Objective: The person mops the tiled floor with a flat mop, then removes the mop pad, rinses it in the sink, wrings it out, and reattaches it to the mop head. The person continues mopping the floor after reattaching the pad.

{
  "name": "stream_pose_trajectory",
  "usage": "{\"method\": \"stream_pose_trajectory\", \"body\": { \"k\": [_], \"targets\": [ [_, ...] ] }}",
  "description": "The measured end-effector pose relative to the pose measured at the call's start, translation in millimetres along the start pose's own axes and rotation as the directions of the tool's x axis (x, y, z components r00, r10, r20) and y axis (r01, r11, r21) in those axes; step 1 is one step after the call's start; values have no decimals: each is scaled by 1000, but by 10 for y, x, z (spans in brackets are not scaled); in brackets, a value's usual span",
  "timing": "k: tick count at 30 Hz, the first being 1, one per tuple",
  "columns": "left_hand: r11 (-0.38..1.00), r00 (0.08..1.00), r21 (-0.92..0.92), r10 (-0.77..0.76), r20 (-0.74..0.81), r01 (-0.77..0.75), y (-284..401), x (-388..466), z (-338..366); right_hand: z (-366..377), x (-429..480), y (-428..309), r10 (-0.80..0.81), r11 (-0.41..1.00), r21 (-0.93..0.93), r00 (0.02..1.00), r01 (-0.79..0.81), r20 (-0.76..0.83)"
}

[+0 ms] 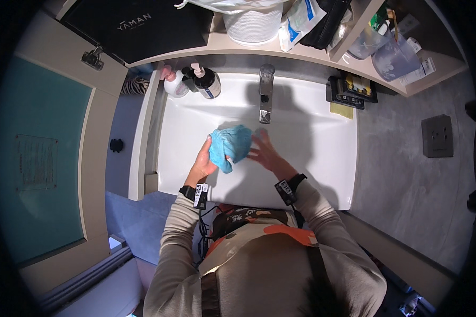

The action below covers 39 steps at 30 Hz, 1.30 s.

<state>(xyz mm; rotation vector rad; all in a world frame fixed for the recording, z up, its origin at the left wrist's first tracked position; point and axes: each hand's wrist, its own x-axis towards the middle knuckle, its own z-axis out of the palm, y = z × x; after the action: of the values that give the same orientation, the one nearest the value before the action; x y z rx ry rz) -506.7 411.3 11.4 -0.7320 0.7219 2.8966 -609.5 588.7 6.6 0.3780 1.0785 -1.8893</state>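
Observation:
A crumpled light-blue cloth [232,143] is gripped at its left side by my left hand [204,158], over the white washbasin [321,158]. Some of the left fingers are hidden beneath the fabric. My right hand [266,151] hovers just right of the cloth with its fingers spread and slightly blurred; it holds nothing. Behind both hands the chrome faucet [266,95] rises from the basin's back edge. I see no water running from its spout.
Pump bottles, one white [176,84] and one dark [208,84], stand at the basin's back left. At the back right are a black soap rack [351,90] and a yellow-green sponge [341,110]. A shelf [313,55] overhangs the back; a cabinet door [99,158] stands left.

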Motion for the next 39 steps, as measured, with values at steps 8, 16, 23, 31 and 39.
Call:
{"method": "stream_pose_trajectory", "body": {
  "k": [8,16,23,31,39],
  "targets": [
    [994,985,-51,89,-147,-97,125,-113,-121,-256,213,74,49,817,-563,958,124,283],
    [778,885,618,205,-418,111,120,158,-477,-1049,837,4,-313,666,-744,924,50,-218],
    [705,777,639,201,-596,308,-355,723,-678,-1021,1252,411,-480,-287,-958,865,3,146],
    [888,837,435,124,-533,146,-738,997,-565,-831,1187,497,-422,-128,-976,900,-176,-108],
    [858,891,474,358,-278,-197,-1030,1220,-538,-560,868,632,-416,301,-834,851,462,321]
  ]
}}
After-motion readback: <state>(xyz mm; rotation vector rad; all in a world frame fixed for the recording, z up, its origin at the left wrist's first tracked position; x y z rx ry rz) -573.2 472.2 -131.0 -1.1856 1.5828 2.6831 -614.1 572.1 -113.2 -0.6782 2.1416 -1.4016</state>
